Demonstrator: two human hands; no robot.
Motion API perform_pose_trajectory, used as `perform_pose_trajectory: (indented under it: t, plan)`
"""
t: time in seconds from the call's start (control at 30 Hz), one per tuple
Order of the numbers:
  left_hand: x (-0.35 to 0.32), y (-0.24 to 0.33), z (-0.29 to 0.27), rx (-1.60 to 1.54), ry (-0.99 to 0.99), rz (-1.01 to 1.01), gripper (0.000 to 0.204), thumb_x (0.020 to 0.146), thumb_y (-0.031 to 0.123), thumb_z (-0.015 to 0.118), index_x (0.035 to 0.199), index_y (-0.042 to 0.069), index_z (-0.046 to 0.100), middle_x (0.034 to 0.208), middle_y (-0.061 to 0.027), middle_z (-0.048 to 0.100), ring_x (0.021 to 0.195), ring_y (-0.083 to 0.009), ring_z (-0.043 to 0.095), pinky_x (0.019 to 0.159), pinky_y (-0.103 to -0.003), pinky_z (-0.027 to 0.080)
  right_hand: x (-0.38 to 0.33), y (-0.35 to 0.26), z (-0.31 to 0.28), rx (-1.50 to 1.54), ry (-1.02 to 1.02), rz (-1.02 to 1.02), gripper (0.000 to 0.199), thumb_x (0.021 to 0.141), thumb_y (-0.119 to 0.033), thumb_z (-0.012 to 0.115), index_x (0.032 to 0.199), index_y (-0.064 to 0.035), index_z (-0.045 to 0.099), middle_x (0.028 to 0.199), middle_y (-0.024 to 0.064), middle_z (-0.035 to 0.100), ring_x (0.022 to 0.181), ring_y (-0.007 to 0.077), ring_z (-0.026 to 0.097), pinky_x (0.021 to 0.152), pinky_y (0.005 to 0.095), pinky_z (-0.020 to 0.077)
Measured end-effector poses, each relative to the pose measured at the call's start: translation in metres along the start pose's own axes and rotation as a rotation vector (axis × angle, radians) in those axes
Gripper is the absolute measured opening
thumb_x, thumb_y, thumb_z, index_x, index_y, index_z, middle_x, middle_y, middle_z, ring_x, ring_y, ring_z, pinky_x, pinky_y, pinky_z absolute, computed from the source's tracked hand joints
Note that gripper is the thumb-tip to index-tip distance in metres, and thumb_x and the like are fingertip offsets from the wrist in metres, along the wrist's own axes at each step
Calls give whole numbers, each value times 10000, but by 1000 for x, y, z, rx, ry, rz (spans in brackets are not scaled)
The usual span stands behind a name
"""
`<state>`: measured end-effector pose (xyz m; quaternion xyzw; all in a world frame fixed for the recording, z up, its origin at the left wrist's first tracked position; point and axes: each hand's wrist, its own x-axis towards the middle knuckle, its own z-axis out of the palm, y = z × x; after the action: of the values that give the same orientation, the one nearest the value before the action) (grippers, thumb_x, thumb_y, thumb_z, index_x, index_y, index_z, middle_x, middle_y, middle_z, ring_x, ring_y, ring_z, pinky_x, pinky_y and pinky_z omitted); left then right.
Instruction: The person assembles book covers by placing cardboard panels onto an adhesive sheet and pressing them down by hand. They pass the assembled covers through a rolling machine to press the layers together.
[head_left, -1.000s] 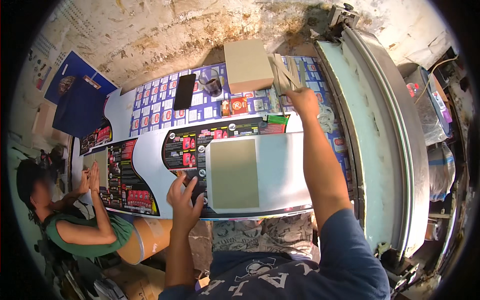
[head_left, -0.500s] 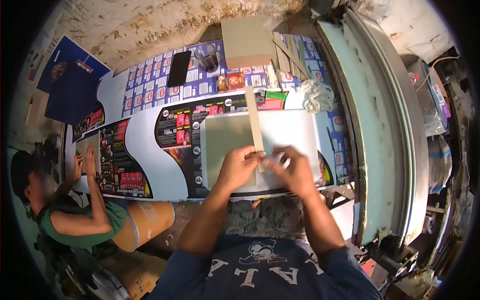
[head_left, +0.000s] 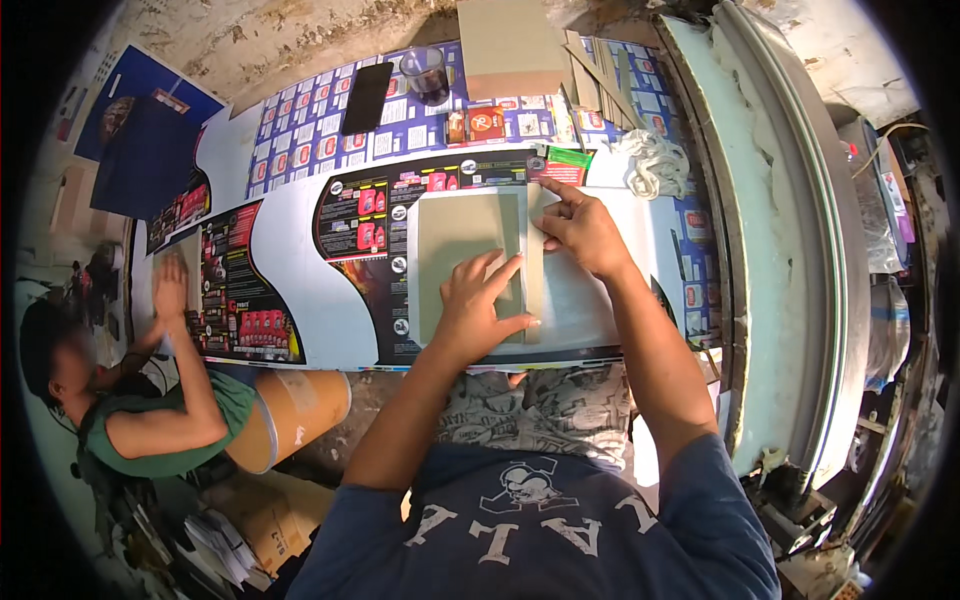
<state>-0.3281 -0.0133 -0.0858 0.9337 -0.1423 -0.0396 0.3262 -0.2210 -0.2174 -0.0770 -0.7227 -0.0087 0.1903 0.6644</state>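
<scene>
A grey-green cardboard panel (head_left: 455, 225) lies on a white sheet (head_left: 590, 310) on the worktable. Along the panel's right side, a narrow beige cardboard strip (head_left: 534, 285) lies upright in the picture, with a thin gap between the two. My left hand (head_left: 475, 305) is open, its fingers spread over the panel and its fingertips and thumb touching the strip's lower half. My right hand (head_left: 580, 232) rests at the strip's upper part, with index finger stretched to its far end and thumb against it lower down. Its other fingers are partly curled and partly hidden.
Behind lie a black phone (head_left: 367, 98), a glass of dark liquid (head_left: 427, 78), small boxes (head_left: 485, 125), a large cardboard sheet (head_left: 510, 50), cardboard strips (head_left: 605, 85) and a crumpled white cloth (head_left: 650, 165). A co-worker (head_left: 165, 425) works at left. A long metal machine edge (head_left: 790, 250) stands right.
The strip, formerly slanted and pinched by my left hand, now lies straight beside the panel. My left hand has spread out; my right hand has moved up to the strip's far end.
</scene>
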Motion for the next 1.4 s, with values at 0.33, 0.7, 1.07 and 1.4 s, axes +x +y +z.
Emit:
perform_pose_trajectory:
  t: [0.33, 0.7, 1.07, 1.4]
  plan:
    - [-3, -15, 15, 60, -62, 49, 837, 739, 593, 805, 1448, 209, 581, 1569, -153, 354, 1442, -382, 282, 1146, -568, 203, 8, 20, 1, -119, 37, -3, 620, 888, -37, 692, 1467, 38, 485, 774, 71, 682, 620, 98, 609, 620, 274, 523]
    - [-3, -14, 15, 105, -79, 37, 793, 771, 614, 762, 1436, 218, 592, 1577, -169, 332, 1437, -392, 277, 1127, -572, 201, 9, 3, 3, -814, 140, -211, 422, 889, -187, 694, 1288, -62, 643, 1060, 215, 705, 983, 390, 689, 863, 475, 541]
    - [-3, -15, 15, 121, -129, 22, 786, 800, 646, 720, 1447, 223, 576, 1586, -183, 310, 1448, -403, 256, 1132, -588, 198, 18, 4, 5, -1023, 69, -164, 368, 910, -251, 666, 1231, -71, 682, 1156, 234, 651, 1061, 396, 660, 928, 486, 529]
    - [-3, -15, 14, 127, -127, 28, 783, 810, 660, 705, 1447, 221, 577, 1581, -188, 308, 1445, -405, 258, 1142, -589, 189, 18, 10, 4, -1026, 79, -211, 381, 899, -244, 685, 1237, -69, 681, 1142, 223, 651, 1048, 392, 661, 922, 481, 530]
